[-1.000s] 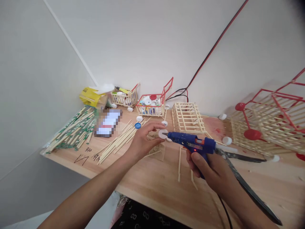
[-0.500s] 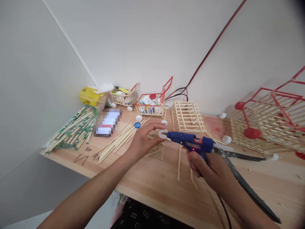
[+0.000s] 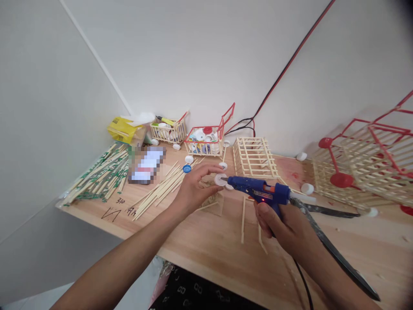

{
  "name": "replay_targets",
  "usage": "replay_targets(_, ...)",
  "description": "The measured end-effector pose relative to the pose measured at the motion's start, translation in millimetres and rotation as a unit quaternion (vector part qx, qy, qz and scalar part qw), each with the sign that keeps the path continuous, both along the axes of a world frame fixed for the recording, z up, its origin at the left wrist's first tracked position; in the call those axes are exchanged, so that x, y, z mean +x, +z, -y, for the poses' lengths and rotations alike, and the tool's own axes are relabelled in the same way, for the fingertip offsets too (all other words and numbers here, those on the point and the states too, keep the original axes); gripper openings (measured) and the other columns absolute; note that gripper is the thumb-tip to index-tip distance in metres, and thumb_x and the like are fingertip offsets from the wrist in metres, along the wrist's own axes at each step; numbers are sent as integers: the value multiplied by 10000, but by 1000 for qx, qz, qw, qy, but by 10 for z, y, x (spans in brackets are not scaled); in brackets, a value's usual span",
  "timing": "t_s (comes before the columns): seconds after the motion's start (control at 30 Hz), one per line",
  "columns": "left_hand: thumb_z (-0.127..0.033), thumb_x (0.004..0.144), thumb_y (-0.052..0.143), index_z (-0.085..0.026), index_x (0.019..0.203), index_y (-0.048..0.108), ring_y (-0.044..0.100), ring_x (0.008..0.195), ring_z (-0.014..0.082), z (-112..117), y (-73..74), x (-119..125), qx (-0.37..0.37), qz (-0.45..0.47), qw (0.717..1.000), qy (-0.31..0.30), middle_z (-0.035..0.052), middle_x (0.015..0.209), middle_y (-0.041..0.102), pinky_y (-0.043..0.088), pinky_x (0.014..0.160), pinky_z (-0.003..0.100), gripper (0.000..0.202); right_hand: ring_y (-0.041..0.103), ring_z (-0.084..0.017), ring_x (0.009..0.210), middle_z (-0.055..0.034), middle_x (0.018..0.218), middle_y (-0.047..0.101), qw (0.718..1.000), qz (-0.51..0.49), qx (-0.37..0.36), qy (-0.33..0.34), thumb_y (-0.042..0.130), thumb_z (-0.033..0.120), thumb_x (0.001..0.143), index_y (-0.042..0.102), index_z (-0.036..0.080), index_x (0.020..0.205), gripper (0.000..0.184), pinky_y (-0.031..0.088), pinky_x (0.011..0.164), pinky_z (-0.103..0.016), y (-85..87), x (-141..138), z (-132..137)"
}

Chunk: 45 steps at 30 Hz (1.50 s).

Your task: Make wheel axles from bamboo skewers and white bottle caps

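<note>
My right hand (image 3: 280,224) grips a blue hot glue gun (image 3: 261,191), its red light on and its nozzle pointing left. The nozzle touches a white bottle cap (image 3: 220,180) that my left hand (image 3: 193,189) pinches between thumb and fingers above the wooden table (image 3: 209,241). A second white cap sits just under the nozzle. Under my left hand lies a small piece built of thin wooden sticks (image 3: 213,200), partly hidden.
Loose sticks (image 3: 161,187) and wrapped chopsticks (image 3: 100,176) lie at the left. Small stick carts full of caps (image 3: 204,142) and a bare stick crate (image 3: 254,158) stand by the wall. Larger red-trimmed stick baskets (image 3: 368,168) fill the right. A black blade (image 3: 332,254) lies near my right arm.
The glue gun and both hands have shifted very slightly; the nozzle stays at the white cap. Otherwise nothing has visibly changed.
</note>
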<state>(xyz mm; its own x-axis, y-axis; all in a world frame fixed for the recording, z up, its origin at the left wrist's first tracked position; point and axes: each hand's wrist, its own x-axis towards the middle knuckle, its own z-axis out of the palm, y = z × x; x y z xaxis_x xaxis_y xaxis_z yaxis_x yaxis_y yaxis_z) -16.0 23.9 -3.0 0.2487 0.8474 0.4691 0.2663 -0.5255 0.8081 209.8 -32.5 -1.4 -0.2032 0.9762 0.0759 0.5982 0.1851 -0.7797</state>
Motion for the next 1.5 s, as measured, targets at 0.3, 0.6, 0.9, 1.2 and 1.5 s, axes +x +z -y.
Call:
replay_targets(0.3,-199,739,732,-217,992,650,587,1061,201,4,-2,1,5,4,1000,15,61,1108,654,413,949,371,267,481,-144,427,-10,437,507,1000,18,5,-8,352,593,879,419,231,553,493,341,459,-288,48,-14,8)
replay_targets(0.6,-197,734,735,-210,984,657,587,1063,209,13,10,1,2,-1,1000,18,67,1110,657,419,945,371,263,479,-137,402,5,424,504,999,16,25,-11,392,552,888,445,226,560,465,315,414,-264,-17,-14,19)
replay_targets(0.9,-180,751,724,-216,1013,646,571,1098,206,3,-22,-3,32,-39,999,7,60,1132,640,415,979,394,276,498,-133,372,-3,392,510,1000,14,20,2,388,550,861,437,223,529,469,337,389,-245,69,-47,6)
replay_targets(1.2,-171,744,731,-213,1018,639,570,1098,194,7,-42,-4,51,-42,998,5,53,1127,640,416,977,385,293,488,-128,348,-5,371,498,999,27,33,2,372,537,854,430,227,496,477,342,373,-237,126,-64,-1)
replay_targets(1.5,-179,740,733,-219,1020,643,570,1103,205,5,-49,-19,48,-40,998,7,57,1134,638,418,979,403,297,468,-119,348,11,380,490,997,36,64,-19,377,544,870,439,219,521,481,322,374,-236,60,-47,4)
